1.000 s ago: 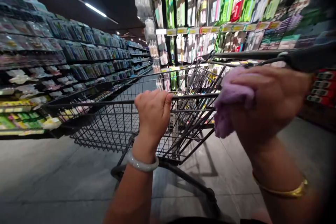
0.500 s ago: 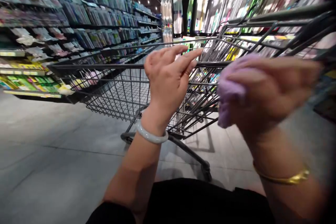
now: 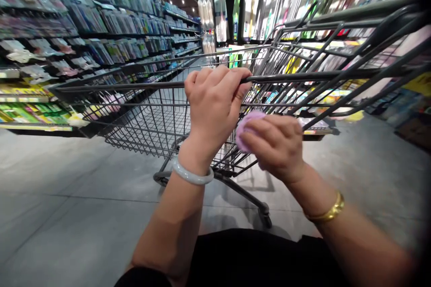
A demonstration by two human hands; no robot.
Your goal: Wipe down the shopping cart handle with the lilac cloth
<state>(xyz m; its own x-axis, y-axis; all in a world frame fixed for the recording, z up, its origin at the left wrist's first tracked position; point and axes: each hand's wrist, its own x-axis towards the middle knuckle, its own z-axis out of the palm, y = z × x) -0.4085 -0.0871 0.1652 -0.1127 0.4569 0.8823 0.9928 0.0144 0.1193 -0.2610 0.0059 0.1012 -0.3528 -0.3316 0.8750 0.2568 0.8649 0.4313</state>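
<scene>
My left hand (image 3: 215, 103) is wrapped over the dark top rail of a metal shopping cart (image 3: 148, 85), with a pale bangle at its wrist. A bunched purple cloth (image 3: 247, 132) is gripped in my right hand (image 3: 278, 145), just below the rail and close to the cart's wire side. The cloth's far side is hidden, so I cannot tell if it touches the wires. A gold bracelet circles my right wrist. The cart stands sideways before me, its wire basket to the left and its handle end to the upper right.
Shelves of packaged goods (image 3: 114, 22) line the aisle on the left. A lit rack of hanging packages (image 3: 262, 9) stands behind the cart. Grey floor tiles (image 3: 84, 224) lie below, with a cart wheel (image 3: 264, 217) near my lap.
My right hand has moved left and slightly down with the purple cloth, toward the cart's side. My left hand's fingers have curled down over the rail.
</scene>
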